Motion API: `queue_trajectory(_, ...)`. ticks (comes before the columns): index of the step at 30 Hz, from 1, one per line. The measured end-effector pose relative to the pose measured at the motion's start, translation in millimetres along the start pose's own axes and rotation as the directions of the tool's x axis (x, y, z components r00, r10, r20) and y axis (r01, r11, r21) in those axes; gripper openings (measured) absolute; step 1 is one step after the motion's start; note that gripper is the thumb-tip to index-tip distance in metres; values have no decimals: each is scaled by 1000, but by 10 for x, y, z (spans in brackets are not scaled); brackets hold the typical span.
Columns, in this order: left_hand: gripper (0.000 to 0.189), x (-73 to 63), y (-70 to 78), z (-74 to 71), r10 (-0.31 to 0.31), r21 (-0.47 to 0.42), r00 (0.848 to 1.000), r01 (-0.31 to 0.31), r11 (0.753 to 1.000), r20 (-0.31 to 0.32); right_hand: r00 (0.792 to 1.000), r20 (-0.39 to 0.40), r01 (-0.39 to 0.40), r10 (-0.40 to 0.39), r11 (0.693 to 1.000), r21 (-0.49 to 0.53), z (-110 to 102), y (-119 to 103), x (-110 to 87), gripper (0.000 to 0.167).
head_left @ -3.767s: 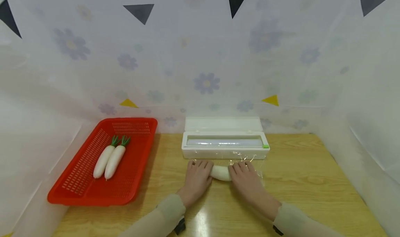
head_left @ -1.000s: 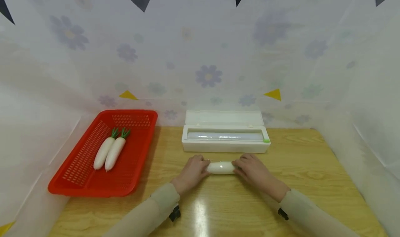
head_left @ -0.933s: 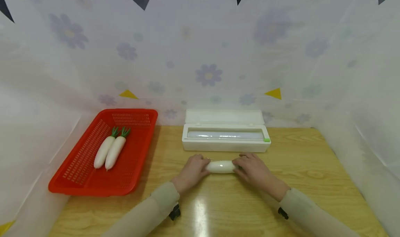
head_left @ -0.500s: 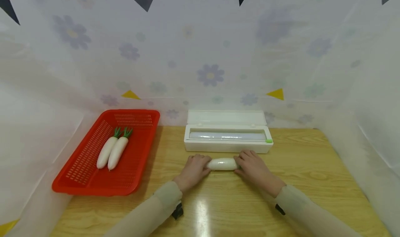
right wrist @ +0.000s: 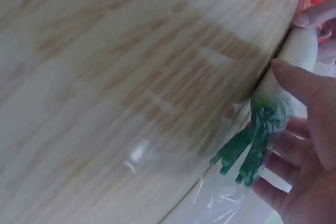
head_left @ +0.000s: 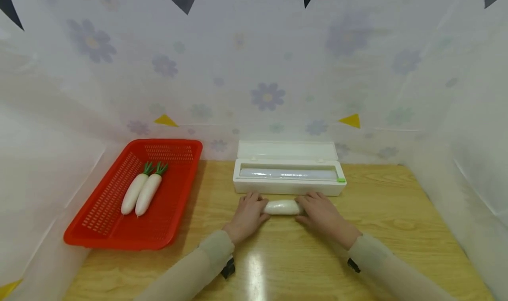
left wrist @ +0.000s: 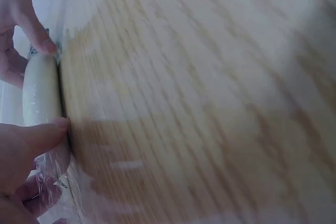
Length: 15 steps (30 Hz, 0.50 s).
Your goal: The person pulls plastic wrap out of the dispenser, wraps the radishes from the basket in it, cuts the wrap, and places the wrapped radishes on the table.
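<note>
A white radish [head_left: 283,207] lies crosswise on the table, shiny with clear plastic wrap. My left hand [head_left: 247,216] holds its left end, thumb on the near side and fingers over the far side. In the left wrist view, loose crinkled plastic wrap [left wrist: 55,174] sticks out past that end by my fingers. My right hand [head_left: 322,215] grips the other end the same way. The right wrist view shows green leaf stubs [right wrist: 252,142] there, partly under film, with more wrap trailing beyond them.
Just behind my hands stands a white cling film box [head_left: 289,187], lid up, with the roll inside and a green slider at its right. On the left, a red plastic basket [head_left: 178,217] holds two more white radishes [head_left: 142,193]. Pale flowered sheeting surrounds the table [head_left: 389,230].
Earlier, clear film spread between the box and the radish; now it is round the radish. My hands have moved slightly apart, and within the last second the radish has shifted a little toward the box.
</note>
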<state>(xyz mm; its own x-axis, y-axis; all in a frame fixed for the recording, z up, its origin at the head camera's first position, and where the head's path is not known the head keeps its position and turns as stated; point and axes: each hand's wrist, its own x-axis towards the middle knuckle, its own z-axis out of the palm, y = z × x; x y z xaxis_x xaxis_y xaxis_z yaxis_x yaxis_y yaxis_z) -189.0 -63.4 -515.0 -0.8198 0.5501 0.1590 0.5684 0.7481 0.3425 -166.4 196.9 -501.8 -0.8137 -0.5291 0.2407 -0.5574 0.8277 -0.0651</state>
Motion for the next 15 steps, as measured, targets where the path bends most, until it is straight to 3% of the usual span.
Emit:
queue_trajectory(4,38,2,-3,-12,-21,-25,1000,21,999,12,1000,-20,11,-11,999,-46,3,-30,11,49)
queue_trajectory(9,41,-11,-15,-17,-4,-54,1000,3,999,-10,999,-39,36,-38,997,-63,8,-30,11,42)
queue_trajectory(15,36,-52,-29,-28,4,-98,1000,-4,995,1,1000,7,27,-27,999,-47,-6,-2,-37,43)
